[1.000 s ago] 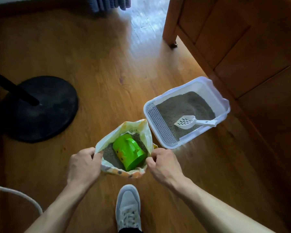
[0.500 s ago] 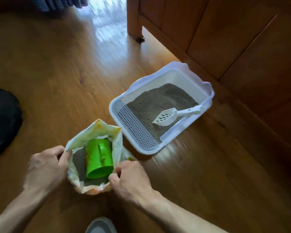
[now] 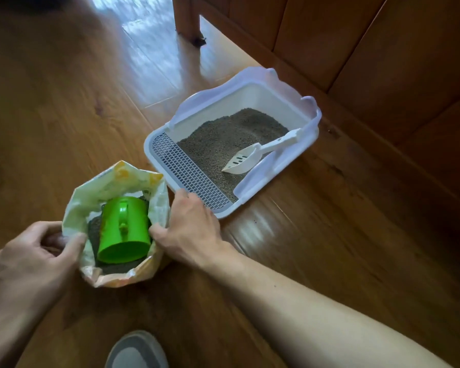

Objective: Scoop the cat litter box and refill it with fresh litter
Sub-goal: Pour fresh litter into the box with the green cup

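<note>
Litter bag [image 3: 109, 187]: on floor, just beside litter box [image 3: 250, 83]. Left hand [image 3: 35, 258] pinches bag rim; right hand [image 3: 191, 229] grasps opposite rim. Contents: 1 green cup [image 3: 124, 229]. Box contents: 1 white scoop [image 3: 246, 160]. Advice: steady bag upright before lifting cup.

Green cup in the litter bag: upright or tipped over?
Tipped over. The green cup lies on its side on the litter inside the open litter bag, handle facing up, open mouth toward the camera.

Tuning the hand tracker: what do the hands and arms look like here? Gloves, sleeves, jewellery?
Both bare: the left hand and right hand show no gloves or rings, and the forearms no sleeves, watch or bands. Only other wear visible is a grey lace-up sneaker.
</note>
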Motion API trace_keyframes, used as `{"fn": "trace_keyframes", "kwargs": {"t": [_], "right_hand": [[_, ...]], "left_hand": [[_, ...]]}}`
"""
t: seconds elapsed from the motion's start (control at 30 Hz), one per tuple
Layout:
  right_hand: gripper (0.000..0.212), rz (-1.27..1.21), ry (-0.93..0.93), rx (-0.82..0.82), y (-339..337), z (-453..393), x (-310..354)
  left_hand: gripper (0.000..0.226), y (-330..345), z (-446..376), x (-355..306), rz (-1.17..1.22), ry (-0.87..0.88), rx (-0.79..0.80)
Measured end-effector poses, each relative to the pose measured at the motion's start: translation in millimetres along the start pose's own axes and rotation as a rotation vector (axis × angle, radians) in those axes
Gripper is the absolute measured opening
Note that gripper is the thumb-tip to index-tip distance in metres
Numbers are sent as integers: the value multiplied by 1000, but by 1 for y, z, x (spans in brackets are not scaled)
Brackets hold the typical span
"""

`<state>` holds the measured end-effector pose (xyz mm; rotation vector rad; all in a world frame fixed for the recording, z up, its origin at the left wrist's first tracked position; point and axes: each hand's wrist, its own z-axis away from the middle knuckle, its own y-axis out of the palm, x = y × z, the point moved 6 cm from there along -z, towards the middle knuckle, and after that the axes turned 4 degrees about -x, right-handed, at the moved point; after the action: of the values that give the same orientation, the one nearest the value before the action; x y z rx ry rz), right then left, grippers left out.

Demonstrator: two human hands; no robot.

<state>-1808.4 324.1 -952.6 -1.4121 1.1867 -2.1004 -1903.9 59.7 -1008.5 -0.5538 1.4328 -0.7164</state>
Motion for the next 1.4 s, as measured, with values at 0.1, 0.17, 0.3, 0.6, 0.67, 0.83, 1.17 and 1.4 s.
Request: {"fn": "trace_keyframes", "kwargs": {"t": [0.1,0.17,0.3,0.6,0.67,0.83,1.17,1.4], "right_hand": [[56,-3,-39,-15,11,-2,6],[52,9,-49,-33,13,-4,5],[26,11,-24,-59,6,-9,-4],[12,-98,54,-5,15,-17,-17],[8,-128,72,-9,11,-17,-18],[4,-161,80,-44,-5,-14,-13],[22,-55,134,8,-11,-5,-26],[33,32,27,-117,-2,-24,-19]], "left_hand": [[31,1,1,-1,22,68,-47],[27,-2,7,-22,-24,126,-65],[14,-12,24,-77,-115,135,-127],[4,-15,33,-95,-58,263,-277],[5,-14,27,-94,-36,279,-295],[6,-14,10,-96,-3,308,-257],[10,-1,0,-115,10,425,-169],[20,-2,19,-103,0,243,-163]]}}
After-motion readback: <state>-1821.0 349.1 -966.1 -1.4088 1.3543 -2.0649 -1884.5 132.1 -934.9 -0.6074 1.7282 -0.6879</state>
